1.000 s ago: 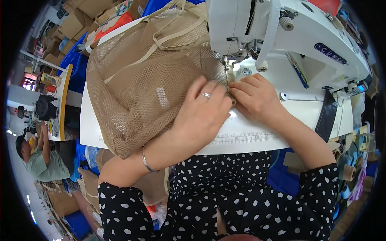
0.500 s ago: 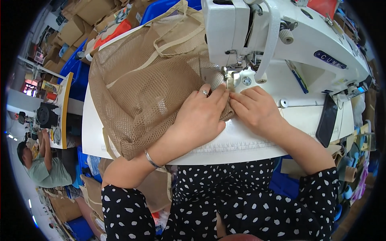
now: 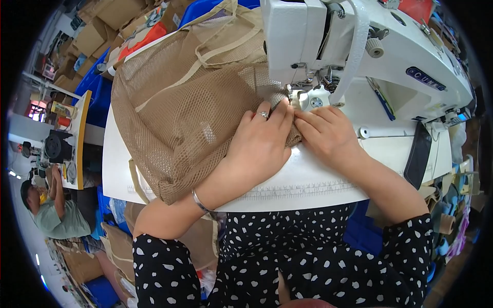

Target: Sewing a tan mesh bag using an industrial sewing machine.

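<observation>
From near the front edge of the surface (image 3: 318, 174), the beige mesh bag (image 3: 195, 118) is stretched toward the far edge, its bulk left of both hands. It is pressed by the left hand (image 3: 262, 141), grip flat and uncurled; the right hand's (image 3: 328, 131) fingertips are bunched against it (any pinch is hidden) beside the presser foot (image 3: 294, 97). Beyond, a blue bin (image 3: 100, 105) is seen, contents unclear.

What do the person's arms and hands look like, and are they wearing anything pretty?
Both arms have black sleeves with uneven white spots, ending around the elbows. No gloves! The left hand wears a shiny silvery ring, and a thin silvery bracelet circles that arm. The right hand shows no jewellery.
</observation>
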Motion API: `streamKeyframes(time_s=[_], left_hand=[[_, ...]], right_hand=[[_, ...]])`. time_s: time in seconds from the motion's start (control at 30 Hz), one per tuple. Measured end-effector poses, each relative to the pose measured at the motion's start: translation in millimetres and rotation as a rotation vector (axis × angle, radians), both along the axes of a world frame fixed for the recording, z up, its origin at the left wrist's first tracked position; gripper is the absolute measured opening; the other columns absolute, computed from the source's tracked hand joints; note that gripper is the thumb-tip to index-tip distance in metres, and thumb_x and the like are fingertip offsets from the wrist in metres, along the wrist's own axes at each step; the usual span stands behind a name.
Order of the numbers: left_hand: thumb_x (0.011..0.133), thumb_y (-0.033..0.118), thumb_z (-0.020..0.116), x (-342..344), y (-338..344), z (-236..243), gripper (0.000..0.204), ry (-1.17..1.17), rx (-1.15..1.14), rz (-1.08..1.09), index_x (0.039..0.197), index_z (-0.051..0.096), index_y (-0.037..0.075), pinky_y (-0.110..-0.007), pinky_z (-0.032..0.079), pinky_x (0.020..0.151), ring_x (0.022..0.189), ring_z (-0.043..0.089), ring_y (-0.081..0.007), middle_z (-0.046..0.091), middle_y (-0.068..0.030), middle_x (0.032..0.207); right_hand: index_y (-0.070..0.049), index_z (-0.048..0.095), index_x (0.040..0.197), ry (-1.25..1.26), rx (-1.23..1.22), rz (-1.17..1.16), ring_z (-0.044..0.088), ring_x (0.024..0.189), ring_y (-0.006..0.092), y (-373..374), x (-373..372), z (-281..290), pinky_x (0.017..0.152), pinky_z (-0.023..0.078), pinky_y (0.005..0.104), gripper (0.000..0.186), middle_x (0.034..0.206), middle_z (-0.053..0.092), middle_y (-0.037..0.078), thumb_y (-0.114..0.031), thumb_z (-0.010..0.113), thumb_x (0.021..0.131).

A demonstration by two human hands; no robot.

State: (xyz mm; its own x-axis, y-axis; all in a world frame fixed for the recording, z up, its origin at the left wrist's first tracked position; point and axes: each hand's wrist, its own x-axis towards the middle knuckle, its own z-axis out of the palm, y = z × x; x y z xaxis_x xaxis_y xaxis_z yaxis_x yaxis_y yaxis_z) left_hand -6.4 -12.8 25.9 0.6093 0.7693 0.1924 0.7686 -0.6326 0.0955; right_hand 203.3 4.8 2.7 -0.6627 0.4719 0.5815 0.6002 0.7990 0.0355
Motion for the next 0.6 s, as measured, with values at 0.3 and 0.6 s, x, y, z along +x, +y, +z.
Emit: streamKeyframes(time_s=[0.3,0.6], left_hand=[[0.079,0.019,0.067,-6.4,-5.2,-1.3,0.058,-0.163,-0.053,0.009,0.133,0.058,-0.001,-0.045,0.046,0.103,0.126,0.053,-0.0334,0.056,-0.0152,0.138],[0.079,0.013,0.067,-9.7,-2.9,-3.1,0.051,-0.149,0.004,-0.065,0.128,0.062,-0.001,-0.044,0.047,0.105,0.124,0.055,-0.0347,0.062,-0.0151,0.126]], right_hand=[[0.002,0.068,0.096,0.077,-0.028,0.010,0.066,0.092,0.0248,-3.2,-3.3,3.8,0.084,0.053,0.0390,0.028,0.105,0.070,0.011,-0.008,0.072,0.070],[0.001,0.070,0.099,0.115,-0.095,0.004,0.067,0.094,0.0248,-5.4,-2.4,7.1,0.086,0.052,0.0394,0.031,0.105,0.069,0.010,-0.007,0.075,0.069]])
